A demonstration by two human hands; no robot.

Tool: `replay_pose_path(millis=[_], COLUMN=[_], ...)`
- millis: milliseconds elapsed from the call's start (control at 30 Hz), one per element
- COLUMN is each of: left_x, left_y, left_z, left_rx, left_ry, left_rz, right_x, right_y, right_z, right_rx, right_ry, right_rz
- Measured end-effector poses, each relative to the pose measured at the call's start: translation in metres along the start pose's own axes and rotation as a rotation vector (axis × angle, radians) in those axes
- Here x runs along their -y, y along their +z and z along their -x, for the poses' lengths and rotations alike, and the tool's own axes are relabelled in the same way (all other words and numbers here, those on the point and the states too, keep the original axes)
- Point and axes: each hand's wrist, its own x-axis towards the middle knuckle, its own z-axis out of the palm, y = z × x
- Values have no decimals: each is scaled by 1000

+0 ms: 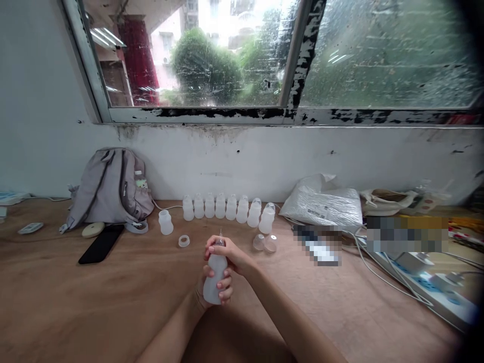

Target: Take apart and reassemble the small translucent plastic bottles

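Note:
My left hand (223,288) is wrapped round the body of a translucent white baby bottle (214,282), held upright over the table's near side. At its top, my right hand (223,248) has its fingers closed around the collar, and a clear nipple tip (221,232) pokes out above them. To the left stands an open bottle body (165,222) without a top, and a loose ring collar (184,241) lies beside it. Two clear domed caps (264,242) rest on the table to the right. Behind, several capped bottles (231,206) form a curved row.
A grey backpack (109,186) leans on the wall at left, with a black phone (101,244) and a round cream object (93,230) in front. A silvery plastic package (323,201) lies back right. Cables and a power strip (427,282) run along the right side.

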Motion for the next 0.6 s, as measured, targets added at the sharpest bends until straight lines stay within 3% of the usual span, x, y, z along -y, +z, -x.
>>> replay_pose_path(millis=[100, 267, 333, 400, 433, 533, 600], left_x=[-13, -12, -7, -4, -4, -3, -3], left_y=[5, 12, 15, 19, 21, 27, 26], left_z=[5, -5, -9, -10, -9, -2, 2], left_rx=[-149, -742, -845, -841, -792, -476, -267], left_ry=[52, 275, 382, 390, 332, 36, -57], left_rz=[-76, -661, -765, -768, -722, -412, -219], right_x=[-2, -11, -15, -15, -14, -5, 2], right_y=[-6, -12, -12, -11, -11, -14, -16], right_z=[-3, -10, -12, -11, -10, -1, 6], right_rx=[-165, -414, -423, -386, -345, -96, 95], right_ry=[72, -47, -97, -102, -90, -24, -8], right_rz=[161, 419, 416, 341, 281, 39, -100])
